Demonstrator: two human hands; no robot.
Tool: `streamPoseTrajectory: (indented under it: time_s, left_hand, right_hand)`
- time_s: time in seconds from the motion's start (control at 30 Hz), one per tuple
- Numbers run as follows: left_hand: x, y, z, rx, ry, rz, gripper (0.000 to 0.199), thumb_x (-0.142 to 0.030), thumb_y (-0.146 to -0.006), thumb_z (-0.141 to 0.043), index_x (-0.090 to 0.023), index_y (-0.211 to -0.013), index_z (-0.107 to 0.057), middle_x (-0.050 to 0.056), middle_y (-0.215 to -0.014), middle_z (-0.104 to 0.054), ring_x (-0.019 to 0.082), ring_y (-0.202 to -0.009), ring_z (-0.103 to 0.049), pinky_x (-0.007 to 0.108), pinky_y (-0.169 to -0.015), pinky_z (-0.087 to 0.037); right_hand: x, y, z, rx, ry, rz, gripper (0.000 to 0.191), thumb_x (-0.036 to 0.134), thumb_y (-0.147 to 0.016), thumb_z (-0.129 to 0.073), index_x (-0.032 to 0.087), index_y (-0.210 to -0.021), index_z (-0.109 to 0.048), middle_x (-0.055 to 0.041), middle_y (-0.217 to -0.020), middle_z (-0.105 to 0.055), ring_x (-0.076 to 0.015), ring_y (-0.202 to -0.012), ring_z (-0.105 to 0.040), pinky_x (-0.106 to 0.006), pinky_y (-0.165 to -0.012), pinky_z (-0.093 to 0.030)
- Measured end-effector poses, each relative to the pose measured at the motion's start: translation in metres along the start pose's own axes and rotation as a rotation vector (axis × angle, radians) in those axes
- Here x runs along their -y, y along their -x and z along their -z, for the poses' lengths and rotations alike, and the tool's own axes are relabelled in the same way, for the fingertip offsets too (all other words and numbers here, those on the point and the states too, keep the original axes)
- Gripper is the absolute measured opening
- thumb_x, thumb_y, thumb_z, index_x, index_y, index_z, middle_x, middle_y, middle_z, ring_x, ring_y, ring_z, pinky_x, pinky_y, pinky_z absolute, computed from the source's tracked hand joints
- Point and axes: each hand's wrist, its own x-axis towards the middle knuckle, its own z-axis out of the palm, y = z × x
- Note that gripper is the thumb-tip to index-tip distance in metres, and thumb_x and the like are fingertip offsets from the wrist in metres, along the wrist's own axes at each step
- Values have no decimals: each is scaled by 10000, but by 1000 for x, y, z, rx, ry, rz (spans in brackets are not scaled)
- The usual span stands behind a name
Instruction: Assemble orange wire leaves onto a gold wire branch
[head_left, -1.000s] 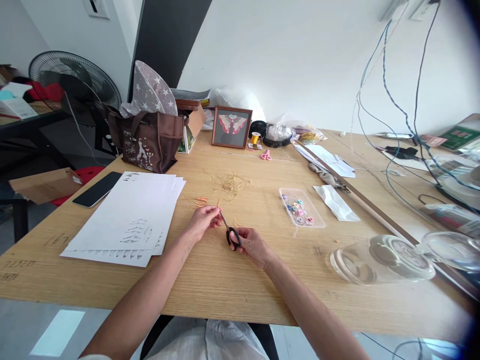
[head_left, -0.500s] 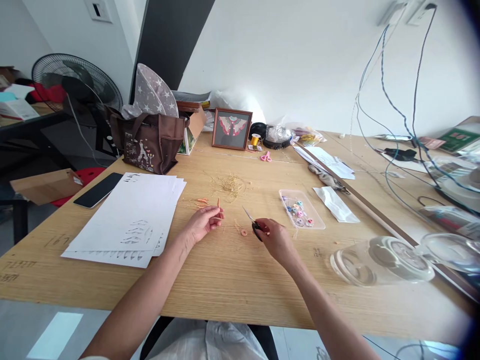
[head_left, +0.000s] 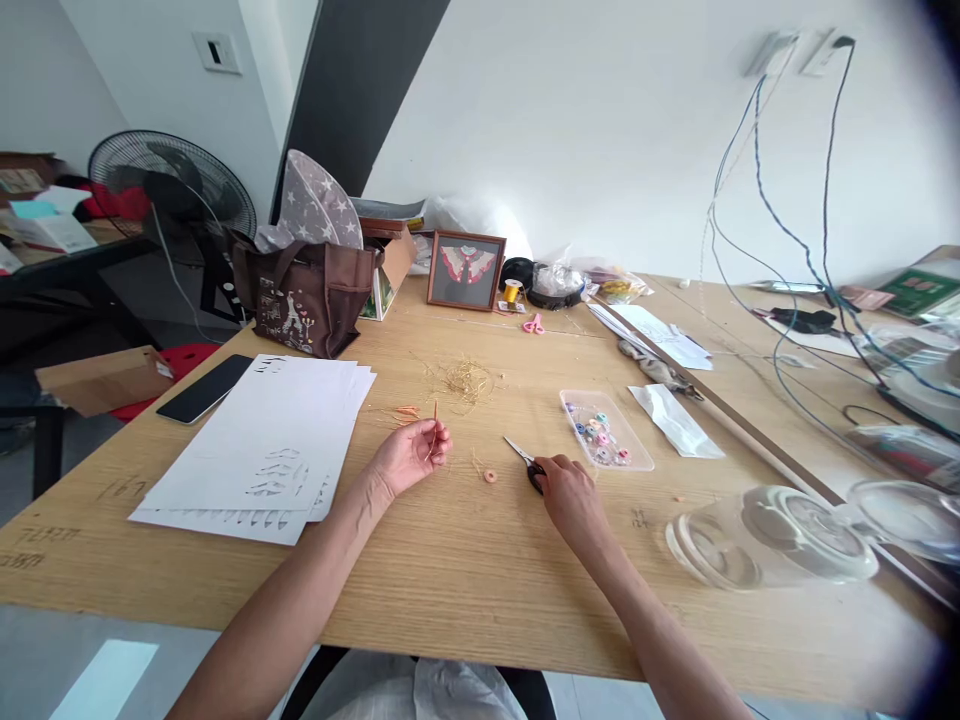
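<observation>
My left hand (head_left: pixel 414 452) pinches a thin orange piece (head_left: pixel 436 410) that points upward between the fingertips. My right hand (head_left: pixel 568 485) is closed on the black handles of small scissors (head_left: pixel 525 458), low over the table, with the blades pointing up and left. Between the hands lie an orange ring (head_left: pixel 490 476) and a few thin strands. More orange pieces (head_left: pixel 407 410) rest just behind my left hand. Farther back is a loose tangle of gold wire (head_left: pixel 466 378). A clear tray (head_left: pixel 637 455) of spools or beads stands right of the scissors.
White sheets (head_left: pixel 225 450) and a dark phone (head_left: pixel 204 388) lie on the left. A transparent jar (head_left: pixel 772 535) lies at the right. Pink scissors (head_left: pixel 534 324), a framed piece (head_left: pixel 466 270) and a brown bag (head_left: pixel 311 300) are at the back.
My right hand with the scissors has moved right and down towards the table, away from my left hand. My left hand has turned slightly palm up. The whole view has shifted a little.
</observation>
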Motion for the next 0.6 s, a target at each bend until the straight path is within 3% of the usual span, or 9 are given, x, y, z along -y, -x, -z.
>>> streamPoseTrajectory:
  time_s: [0.1,0.17,0.23,0.4,0.5,0.6]
  left_hand:
    - [0,-1,0,-4,-67,-44,70,-162,-729,-545,-118,-675,-546,24,-678,-527,89,-589,-484,203,-512,-353]
    - [-3,0,0,-47,-248,-143,99,-194,-729,-550,-121,-662,-544,19,-659,-520,92,-586,-479,202,-507,-337]
    - [-10,1,2,-146,-559,-298,135,-243,-738,-549,-128,-669,-554,16,-651,-529,100,-591,-480,206,-513,-327]
    - [-38,16,6,-609,-1597,-682,173,-254,-784,-488,-155,-714,-612,28,-699,-581,138,-657,-498,250,-622,-352]
    - [-45,24,4,-696,-2065,-647,215,-182,-803,-451,-162,-683,-628,59,-749,-583,174,-732,-507,278,-650,-340]
    - [-38,25,4,-680,-2286,-493,230,-175,-807,-458,-174,-689,-656,84,-803,-593,219,-830,-514,309,-687,-343]
  right_hand:
    - [8,1,8,-50,-46,30,227,166,-853,-470,167,-1006,-638,-97,-935,-615,-228,-884,-528,-290,-735,-382]
    - [17,2,12,-83,-131,83,234,170,-858,-466,167,-1019,-636,-90,-949,-622,-211,-889,-536,-277,-758,-390]
    - [29,2,13,-89,-212,159,228,190,-859,-474,171,-1016,-639,-85,-955,-627,-201,-891,-545,-271,-776,-396]
    - [54,1,5,-13,-262,303,216,221,-828,-532,190,-1014,-638,-76,-956,-618,-201,-922,-540,-264,-797,-397]
    - [58,-3,-3,10,-224,311,215,201,-807,-553,193,-1006,-633,-75,-952,-610,-203,-933,-532,-261,-804,-386]
    - [56,-7,-9,17,-194,324,208,194,-799,-555,192,-993,-630,-77,-949,-604,-206,-929,-529,-262,-799,-381]
